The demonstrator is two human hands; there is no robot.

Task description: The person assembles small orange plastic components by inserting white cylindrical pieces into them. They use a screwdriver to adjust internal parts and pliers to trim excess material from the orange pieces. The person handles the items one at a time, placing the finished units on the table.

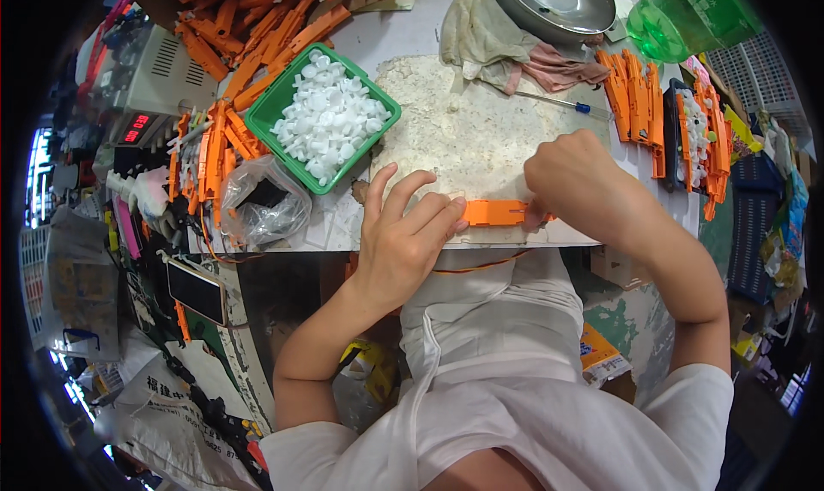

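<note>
The left hand (403, 240) and right hand (573, 178) held an orange part (496, 213) on the table (345, 225), near a green basket (367, 150) of white caps (330, 112).

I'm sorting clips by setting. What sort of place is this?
Probably a small assembly workshop: heaped orange plastic parts, a green tray of small white pieces, and one orange piece between the left hand and right hand.

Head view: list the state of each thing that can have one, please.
Orange part: held at both ends
Left hand: fingertips on the part's left end
Right hand: curled, at its right end
Green basket: uncovered, heaped with white pieces
Clear bag: crumpled
Pale cloth: crumpled
Red display: lit
Phone-like device: screen dark
</note>
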